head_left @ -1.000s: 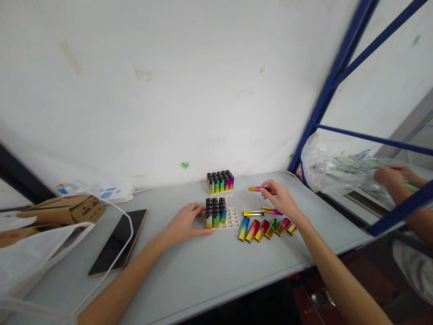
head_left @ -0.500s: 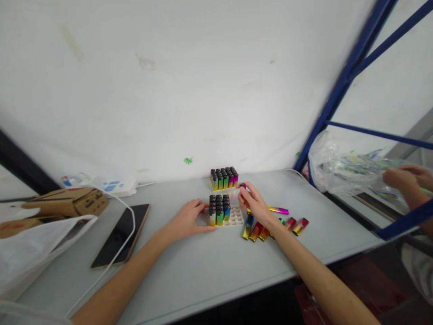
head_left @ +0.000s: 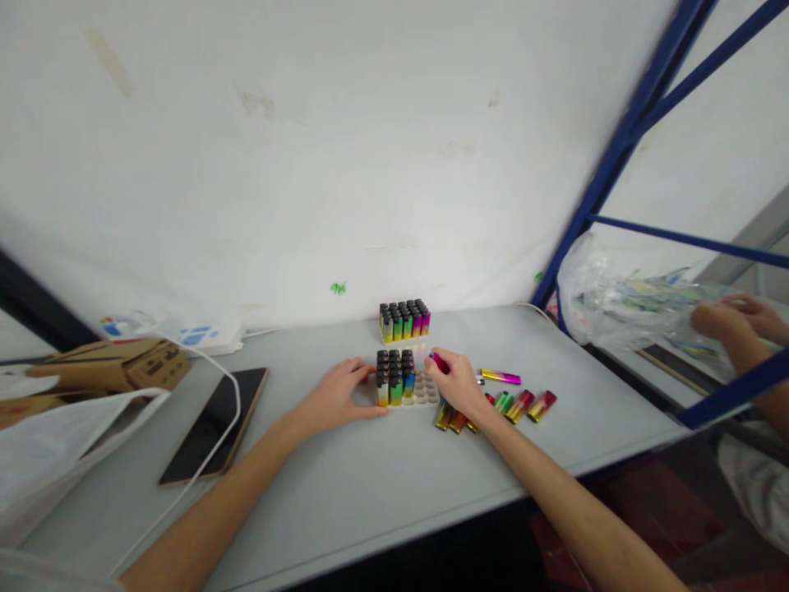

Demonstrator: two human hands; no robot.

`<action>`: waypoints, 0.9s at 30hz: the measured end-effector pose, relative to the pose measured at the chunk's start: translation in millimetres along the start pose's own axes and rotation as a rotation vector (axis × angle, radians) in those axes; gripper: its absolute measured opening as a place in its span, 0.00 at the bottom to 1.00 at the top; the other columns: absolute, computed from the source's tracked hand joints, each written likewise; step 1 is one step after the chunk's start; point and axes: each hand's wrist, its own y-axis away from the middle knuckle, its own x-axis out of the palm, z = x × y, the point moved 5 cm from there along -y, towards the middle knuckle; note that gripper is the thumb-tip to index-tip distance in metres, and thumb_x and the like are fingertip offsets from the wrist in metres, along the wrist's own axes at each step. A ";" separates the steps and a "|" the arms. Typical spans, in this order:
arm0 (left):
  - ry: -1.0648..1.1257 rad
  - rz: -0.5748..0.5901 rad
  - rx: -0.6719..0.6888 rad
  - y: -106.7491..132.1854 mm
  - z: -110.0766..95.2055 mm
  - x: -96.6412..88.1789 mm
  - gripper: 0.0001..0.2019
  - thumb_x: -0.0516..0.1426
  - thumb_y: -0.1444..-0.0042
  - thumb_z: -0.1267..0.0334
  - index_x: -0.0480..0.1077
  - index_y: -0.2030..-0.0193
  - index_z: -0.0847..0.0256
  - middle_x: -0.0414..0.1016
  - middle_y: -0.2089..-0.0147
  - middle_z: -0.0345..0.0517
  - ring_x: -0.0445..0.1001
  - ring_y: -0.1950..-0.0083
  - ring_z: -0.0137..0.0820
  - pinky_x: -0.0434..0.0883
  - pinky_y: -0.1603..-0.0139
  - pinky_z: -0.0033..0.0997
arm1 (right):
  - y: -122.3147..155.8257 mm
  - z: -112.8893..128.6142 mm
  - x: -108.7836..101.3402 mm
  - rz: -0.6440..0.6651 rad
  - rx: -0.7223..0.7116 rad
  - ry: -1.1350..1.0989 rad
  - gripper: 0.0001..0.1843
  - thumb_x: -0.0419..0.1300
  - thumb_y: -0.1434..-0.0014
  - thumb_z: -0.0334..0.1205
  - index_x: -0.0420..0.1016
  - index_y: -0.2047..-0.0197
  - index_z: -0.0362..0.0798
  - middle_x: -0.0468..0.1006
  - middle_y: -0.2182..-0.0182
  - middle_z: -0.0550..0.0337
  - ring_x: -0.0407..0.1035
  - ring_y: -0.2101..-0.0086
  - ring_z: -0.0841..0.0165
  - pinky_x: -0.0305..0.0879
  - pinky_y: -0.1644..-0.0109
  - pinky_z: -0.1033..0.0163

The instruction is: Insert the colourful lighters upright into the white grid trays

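A white tray with holes (head_left: 425, 390) stands in front of me on the grey table, its left part filled with upright lighters (head_left: 395, 378). My left hand (head_left: 342, 393) grips the tray's left side, fingers behind and thumb at the front corner. My right hand (head_left: 456, 382) is closed on a pink-purple lighter (head_left: 438, 360), tilted just above the tray's right side, where the holes are bare. Below and right of that hand lie several loose lighters (head_left: 521, 406), red, gold and green, partly hidden by my wrist. A yellow-purple lighter (head_left: 502, 376) lies behind them.
A second tray full of lighters (head_left: 405, 321) stands near the wall. At left are a phone (head_left: 215, 423) under a white cable, a cardboard box (head_left: 141, 366) and a white bag (head_left: 74, 444). Blue frame bars (head_left: 607, 164) rise at right; beyond, another person's hands (head_left: 733, 321) handle clear plastic.
My right hand has turned and lowered slightly, bringing the pink-purple lighter closer to the tray's bare holes. My left hand stays at the tray. The whole view has shifted a little.
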 end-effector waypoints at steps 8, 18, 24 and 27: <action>0.005 0.002 -0.011 0.3 0.2 0.7 0.29 0.67 0.49 0.37 0.75 0.53 0.59 0.73 0.54 0.50 0.73 0.52 0.45 0.71 0.49 0.42 | 4.1 16.9 -9.7 0.094 -0.124 -0.033 0.20 0.51 0.27 0.55 0.65 0.66 0.51 0.72 0.71 0.62 0.66 0.69 0.66 0.61 0.64 0.63; 0.012 0.014 0.004 1.0 -0.1 1.8 0.31 0.68 0.49 0.37 0.75 0.47 0.58 0.74 0.52 0.49 0.73 0.50 0.46 0.69 0.46 0.42 | 11.9 17.7 -7.9 0.293 -0.179 0.068 0.26 0.57 0.30 0.59 0.66 0.74 0.50 0.75 0.78 0.64 0.65 0.76 0.70 0.58 0.68 0.65; 0.006 0.019 0.005 0.8 -0.5 2.5 0.30 0.68 0.49 0.38 0.75 0.49 0.59 0.73 0.52 0.50 0.73 0.51 0.45 0.69 0.47 0.41 | 14.4 12.6 2.7 0.402 -0.227 0.141 0.24 0.58 0.31 0.61 0.76 0.66 0.49 0.80 0.74 0.60 0.69 0.75 0.68 0.59 0.68 0.64; 0.003 0.015 -0.010 0.9 -1.0 1.7 0.29 0.69 0.50 0.38 0.76 0.50 0.59 0.73 0.53 0.49 0.73 0.51 0.45 0.70 0.48 0.40 | 15.5 17.5 9.6 0.381 -0.318 0.318 0.26 0.58 0.31 0.61 0.76 0.67 0.48 0.80 0.73 0.57 0.70 0.74 0.66 0.59 0.67 0.63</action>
